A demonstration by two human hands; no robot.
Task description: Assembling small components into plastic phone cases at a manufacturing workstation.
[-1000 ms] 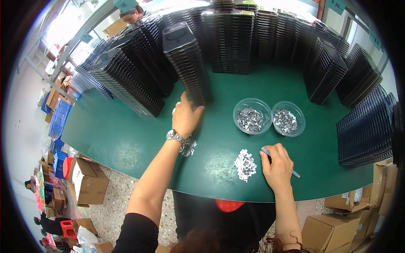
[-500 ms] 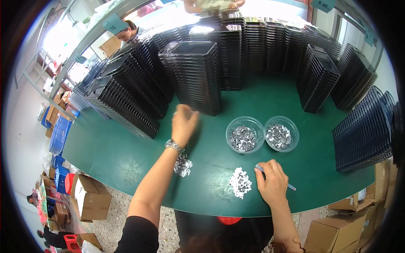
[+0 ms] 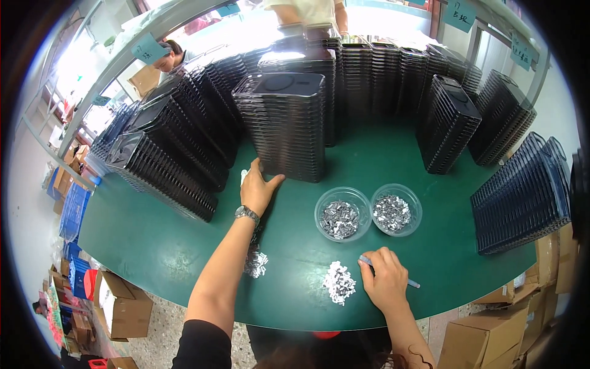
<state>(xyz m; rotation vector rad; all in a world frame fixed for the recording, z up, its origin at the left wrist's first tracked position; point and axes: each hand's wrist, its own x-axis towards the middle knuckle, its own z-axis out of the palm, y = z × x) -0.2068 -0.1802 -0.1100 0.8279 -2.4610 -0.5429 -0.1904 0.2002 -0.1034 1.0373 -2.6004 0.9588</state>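
tray stacks, two bowls, cartons

Table: I saw a green worktop with a curved near edge — it filled the middle of my view.
Floor: speckled, pale stone-like flooring showed below the table's edge.
Boxes: brown cardboard cartons stood open on the floor at lower left; more cartons sat at lower right.
Crates: blue plastic crates were stacked along the left side.
Frame: a grey metal rack beam ran overhead, with blue paper tags hanging from it.
Light: strong daylight — the far side at top centre was washed out white.
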